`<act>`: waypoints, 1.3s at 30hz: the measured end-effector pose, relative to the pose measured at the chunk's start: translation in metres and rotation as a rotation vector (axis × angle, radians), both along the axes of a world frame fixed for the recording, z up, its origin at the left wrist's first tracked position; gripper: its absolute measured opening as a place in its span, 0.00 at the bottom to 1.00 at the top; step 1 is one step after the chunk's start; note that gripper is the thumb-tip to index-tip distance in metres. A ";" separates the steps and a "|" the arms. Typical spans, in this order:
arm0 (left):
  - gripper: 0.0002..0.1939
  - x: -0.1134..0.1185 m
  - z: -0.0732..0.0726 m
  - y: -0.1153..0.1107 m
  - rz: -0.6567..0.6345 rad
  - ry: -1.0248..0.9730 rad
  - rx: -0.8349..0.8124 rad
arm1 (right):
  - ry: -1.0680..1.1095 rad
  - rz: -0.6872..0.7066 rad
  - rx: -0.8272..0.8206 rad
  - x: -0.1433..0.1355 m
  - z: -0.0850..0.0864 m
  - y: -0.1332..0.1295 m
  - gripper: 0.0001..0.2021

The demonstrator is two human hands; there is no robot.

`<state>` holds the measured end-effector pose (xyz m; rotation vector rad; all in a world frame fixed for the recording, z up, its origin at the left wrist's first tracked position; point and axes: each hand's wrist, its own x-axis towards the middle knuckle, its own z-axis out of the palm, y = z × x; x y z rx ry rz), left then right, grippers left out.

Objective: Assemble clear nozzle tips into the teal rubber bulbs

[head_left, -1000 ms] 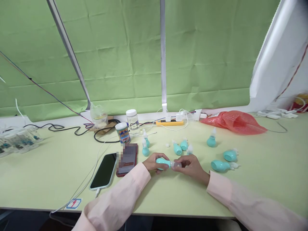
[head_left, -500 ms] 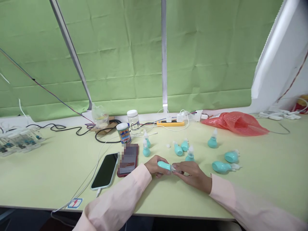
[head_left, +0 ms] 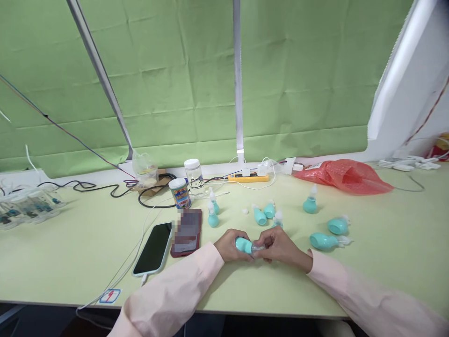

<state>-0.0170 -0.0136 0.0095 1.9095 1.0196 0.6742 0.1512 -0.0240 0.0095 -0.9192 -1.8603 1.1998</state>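
Observation:
My left hand (head_left: 231, 245) is closed around the teal bulb of a nasal aspirator (head_left: 243, 245), which lies on its side just above the table. With thumb and fingers, my right hand (head_left: 280, 245) pinches the clear tip (head_left: 258, 248) at the bulb's right end; those fingers partly hide the tip. Beyond my hands are more teal aspirators: one upright (head_left: 213, 220) with another behind it, two lying down (head_left: 260, 216), and one (head_left: 278, 220) partly covered by my right hand. Farther right, one stands (head_left: 309, 204) and two lie on their sides (head_left: 323, 241).
Left of my hands lie a red-cased phone (head_left: 187, 234) and a charging phone (head_left: 153, 249). Behind them stand a labelled jar (head_left: 180, 194) and a clear jar (head_left: 195, 178). A yellow power strip (head_left: 249, 178), cables and a red plastic bag (head_left: 345, 177) line the back.
The aspirator has turned a little in my hands, its bulb showing rounder. My right fingers have gone from lying flat over the tip to a raised, curled pinch.

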 end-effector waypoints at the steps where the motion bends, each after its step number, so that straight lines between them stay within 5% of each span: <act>1: 0.17 0.001 0.002 0.000 0.017 -0.010 0.031 | 0.033 -0.013 -0.043 -0.001 0.001 0.000 0.10; 6: 0.21 0.001 0.017 -0.001 0.074 -0.211 0.045 | 0.185 -0.115 -0.070 -0.001 0.007 0.004 0.14; 14: 0.19 -0.008 0.012 0.005 0.072 -0.364 -0.190 | 0.063 -0.196 0.376 0.007 0.008 0.003 0.10; 24: 0.20 0.000 0.011 -0.001 0.117 -0.354 -0.128 | 0.186 -0.079 -0.002 0.001 0.008 0.000 0.11; 28: 0.20 0.006 0.012 -0.005 0.097 -0.404 -0.105 | 0.271 -0.086 -0.004 -0.003 0.010 -0.003 0.11; 32: 0.22 0.008 0.013 -0.006 0.031 -0.495 -0.040 | 0.285 -0.102 0.116 -0.006 0.005 -0.007 0.14; 36: 0.24 0.002 0.016 0.014 -0.166 -0.544 -0.161 | 0.166 -0.245 0.439 -0.005 0.001 -0.011 0.09; 39: 0.18 0.003 0.015 0.039 -0.014 -0.370 -0.056 | 0.020 -0.253 0.676 -0.004 0.002 -0.014 0.05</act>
